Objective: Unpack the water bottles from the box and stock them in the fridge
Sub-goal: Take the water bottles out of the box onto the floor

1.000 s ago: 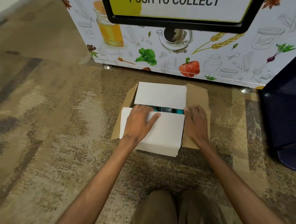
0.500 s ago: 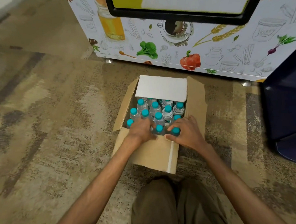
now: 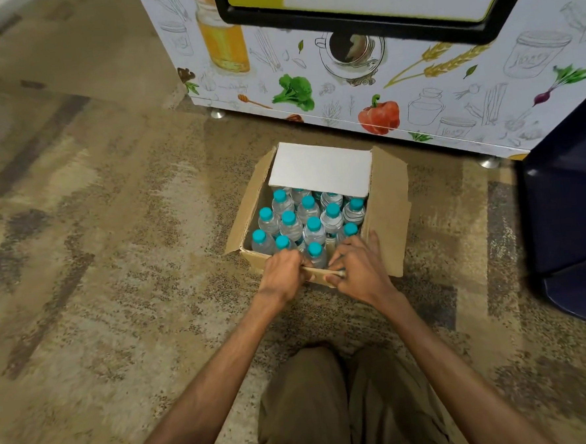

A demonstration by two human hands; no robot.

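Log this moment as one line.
stage: box open | left hand, right hand: gripping near edge | bottles: all inside | far flap: partly covering

I have only the one view here, the wide-angle camera worn on the person's head, and it looks forward and steeply down at the floor in front of them. Their own legs (image 3: 347, 403) fill the bottom edge, so the lens sits right above the lap. Both forearms reach up from the lower corners to the left hand (image 3: 283, 277) and right hand (image 3: 359, 269), which sit near mid-frame, close to the lens. The open box (image 3: 387, 195) lies just beyond them on the carpet (image 3: 99, 268). The top edge cuts off a printed cabinet (image 3: 344, 81), and straight lines bow toward the borders.
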